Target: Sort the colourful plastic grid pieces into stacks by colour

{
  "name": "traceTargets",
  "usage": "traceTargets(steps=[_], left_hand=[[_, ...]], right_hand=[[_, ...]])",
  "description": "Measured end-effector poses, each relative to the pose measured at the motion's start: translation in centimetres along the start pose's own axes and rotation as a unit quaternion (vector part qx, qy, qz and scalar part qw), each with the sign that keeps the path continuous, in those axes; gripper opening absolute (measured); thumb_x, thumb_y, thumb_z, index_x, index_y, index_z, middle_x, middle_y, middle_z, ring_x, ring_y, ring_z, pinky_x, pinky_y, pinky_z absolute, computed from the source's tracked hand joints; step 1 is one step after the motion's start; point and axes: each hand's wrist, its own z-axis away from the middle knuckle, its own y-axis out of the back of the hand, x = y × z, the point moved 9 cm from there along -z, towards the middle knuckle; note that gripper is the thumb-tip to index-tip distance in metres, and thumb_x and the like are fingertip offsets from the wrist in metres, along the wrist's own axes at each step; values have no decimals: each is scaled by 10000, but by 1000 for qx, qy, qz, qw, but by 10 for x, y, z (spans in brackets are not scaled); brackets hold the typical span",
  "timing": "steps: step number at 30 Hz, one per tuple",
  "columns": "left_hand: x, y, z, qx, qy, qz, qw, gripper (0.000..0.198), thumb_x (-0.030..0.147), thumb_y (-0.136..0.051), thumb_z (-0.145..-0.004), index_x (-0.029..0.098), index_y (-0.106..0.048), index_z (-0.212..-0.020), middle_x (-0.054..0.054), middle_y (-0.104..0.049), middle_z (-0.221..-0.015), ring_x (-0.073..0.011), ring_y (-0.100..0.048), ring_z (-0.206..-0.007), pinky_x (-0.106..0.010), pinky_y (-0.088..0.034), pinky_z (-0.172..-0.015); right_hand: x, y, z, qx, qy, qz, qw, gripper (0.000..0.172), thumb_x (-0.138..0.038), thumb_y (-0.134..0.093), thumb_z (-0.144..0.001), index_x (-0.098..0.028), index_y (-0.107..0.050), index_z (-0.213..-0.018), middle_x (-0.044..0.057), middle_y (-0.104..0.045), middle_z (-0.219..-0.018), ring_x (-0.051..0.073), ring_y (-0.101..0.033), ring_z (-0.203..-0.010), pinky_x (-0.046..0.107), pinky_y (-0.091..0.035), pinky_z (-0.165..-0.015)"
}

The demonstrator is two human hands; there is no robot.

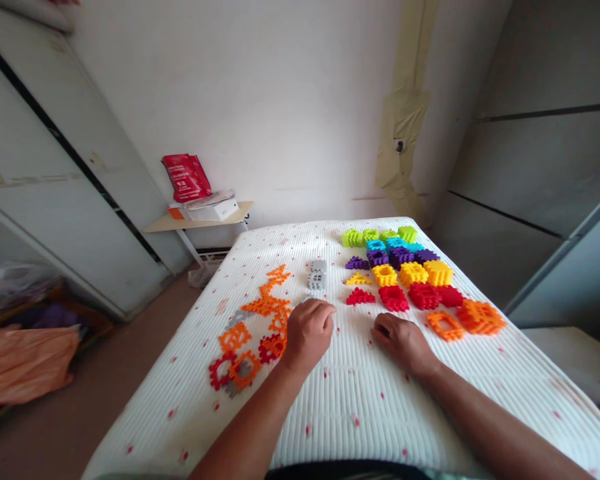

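My left hand [310, 331] is closed, knuckles up, over the middle of the bed; its curled fingers hide whatever may be under them. Just beyond its knuckles shows the edge of a grey toothed plastic piece [307, 297], and I cannot tell whether the hand touches it. Farther back lie light grey interlocking pieces [317, 275]. To the left of that hand is a loose spread of orange pieces [235, 337], with red pieces [222, 370] and grey ones among them. My right hand [401, 340] rests as a loose fist on the cover, left of an orange square frame piece [445, 326].
Stacks sorted by colour stand at the right: green [353, 237], blue [395, 244], purple [400, 256], yellow [413, 273], red [424, 295] and orange [481, 317]. They sit on a white ribbed bed cover [350, 407]. A small table [200, 221] holds a red bag [186, 177].
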Motion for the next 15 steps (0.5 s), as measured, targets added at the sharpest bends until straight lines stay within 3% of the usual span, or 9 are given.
traceTargets(steps=[4, 7, 11, 15], left_hand=[[-49, 42, 37, -70, 68, -47, 994, 158, 141, -504, -773, 212, -643, -801, -18, -674, -822, -160, -597, -796, -302, -452, -750], [-81, 60, 63, -142, 94, -62, 983, 180, 184, -558, -741, 244, -657, -879, -1, -686, -882, -174, -599, -847, -329, -444, -803], [-99, 60, 83, -204, 115, -69, 970, 420, 140, -606, -657, 274, -616, -1054, 3, -665, -1046, -196, -572, -989, -356, -399, -905], [-102, 47, 89, -231, 132, -78, 961, 456, 135, -584, -674, 274, -590, -1108, -19, -649, -1095, -210, -553, -1036, -377, -374, -932]], right_hand=[[0, -1, 1, -6, -1, 4, 1000, 189, -236, -380, -816, -193, -477, -660, 4, -545, -647, 119, -497, -574, 222, -313, -544], [-2, -2, 0, -9, 2, 8, 1000, 188, -244, -377, -817, -194, -482, -669, 6, -550, -661, 123, -509, -590, 224, -325, -556], [-2, -3, -1, -12, -1, 15, 1000, 195, -251, -375, -819, -194, -489, -671, 11, -559, -671, 125, -514, -592, 225, -334, -560], [-3, -3, -1, -7, 9, 18, 1000, 202, -252, -373, -825, -192, -497, -678, 14, -561, -675, 127, -517, -600, 226, -335, -562]])
